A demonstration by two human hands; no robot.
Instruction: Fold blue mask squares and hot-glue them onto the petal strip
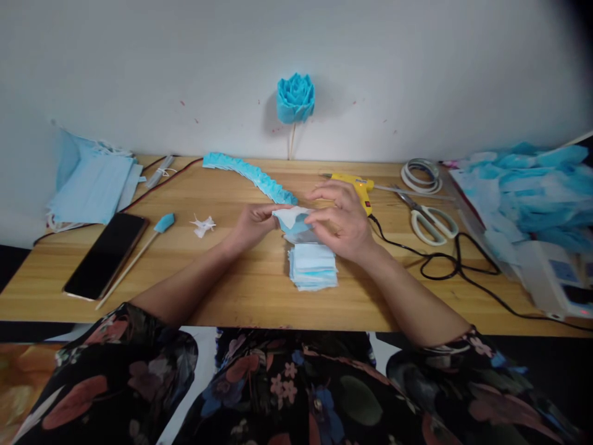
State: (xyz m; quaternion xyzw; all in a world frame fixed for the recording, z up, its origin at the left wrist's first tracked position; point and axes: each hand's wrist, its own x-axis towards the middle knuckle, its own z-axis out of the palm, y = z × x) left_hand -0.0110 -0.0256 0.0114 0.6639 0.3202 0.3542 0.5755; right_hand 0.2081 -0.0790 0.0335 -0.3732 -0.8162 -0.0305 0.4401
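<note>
You seem mid-fold, your left hand (256, 225) pinching the thin white-and-blue fabric piece (291, 217) just beyond the squarish pale-blue fabric stack (314, 266), your right hand (343, 225) gripping unclearly; creasing likely calls for steadiness

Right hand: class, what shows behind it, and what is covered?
Behind the right hand, a yellow glue gun shows in part; whatever the hand covers cannot be seen.
</note>
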